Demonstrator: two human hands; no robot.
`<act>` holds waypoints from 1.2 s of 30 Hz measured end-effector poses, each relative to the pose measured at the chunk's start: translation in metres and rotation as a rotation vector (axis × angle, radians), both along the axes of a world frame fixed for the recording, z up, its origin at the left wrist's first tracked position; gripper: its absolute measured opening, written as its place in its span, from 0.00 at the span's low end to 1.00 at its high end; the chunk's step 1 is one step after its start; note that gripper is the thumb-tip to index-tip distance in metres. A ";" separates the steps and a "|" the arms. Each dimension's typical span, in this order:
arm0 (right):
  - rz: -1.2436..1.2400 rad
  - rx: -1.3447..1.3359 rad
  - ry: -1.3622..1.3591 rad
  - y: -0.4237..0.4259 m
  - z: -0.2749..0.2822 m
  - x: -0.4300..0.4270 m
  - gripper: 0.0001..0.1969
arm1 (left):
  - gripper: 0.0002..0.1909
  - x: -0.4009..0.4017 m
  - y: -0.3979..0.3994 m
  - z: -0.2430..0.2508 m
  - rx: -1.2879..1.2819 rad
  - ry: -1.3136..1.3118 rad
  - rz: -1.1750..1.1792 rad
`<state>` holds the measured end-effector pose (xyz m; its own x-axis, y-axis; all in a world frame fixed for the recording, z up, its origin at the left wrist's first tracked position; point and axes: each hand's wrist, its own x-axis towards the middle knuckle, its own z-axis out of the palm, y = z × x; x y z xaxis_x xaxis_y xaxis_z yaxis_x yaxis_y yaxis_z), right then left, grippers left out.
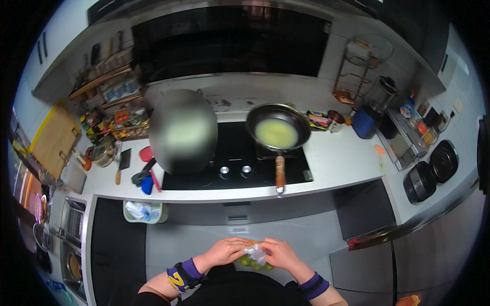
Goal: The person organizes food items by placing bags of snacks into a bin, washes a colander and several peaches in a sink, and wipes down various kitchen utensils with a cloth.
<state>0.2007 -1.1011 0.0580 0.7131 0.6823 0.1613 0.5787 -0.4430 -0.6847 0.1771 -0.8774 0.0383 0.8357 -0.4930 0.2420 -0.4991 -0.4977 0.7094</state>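
My left hand (228, 250) and my right hand (279, 252) are close together near my body, both gripping the gathered top of a clear plastic bag (255, 253). Round green fruits or vegetables (254, 263) show in the bag, below my fingers. In front of me, a frying pan (252, 126) with a wooden handle (280, 172) sits on the right side of the black cooktop (233, 179). Pale yellow-green liquid (276, 133) covers the pan's bottom. A blurred oval patch hides the left side of the cooktop.
Left of the cooktop lie a cleaver (124, 160) and dark and coloured utensils (143, 178). A small bin (164, 214) hangs at the counter's front. Further right stand a blender (367, 120), a toaster oven (400, 147) and a black appliance with its lid up (420, 183).
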 end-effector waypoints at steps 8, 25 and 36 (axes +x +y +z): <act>-0.295 0.092 0.031 -0.118 -0.002 0.044 0.09 | 0.22 0.086 -0.112 0.019 0.044 0.155 -0.206; -0.557 0.300 0.177 -0.254 -0.006 0.216 0.04 | 0.26 0.237 -0.243 0.025 0.089 0.221 -0.363; -0.464 0.550 0.437 -0.326 -0.048 0.358 0.05 | 0.27 0.325 -0.367 0.039 0.058 0.495 0.063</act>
<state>0.5584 -1.4269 0.0098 0.9774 0.2092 0.0289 0.0524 -0.1079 -0.9928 0.5018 -1.2443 0.0772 0.8718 -0.4388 -0.2178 -0.0770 -0.5618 0.8237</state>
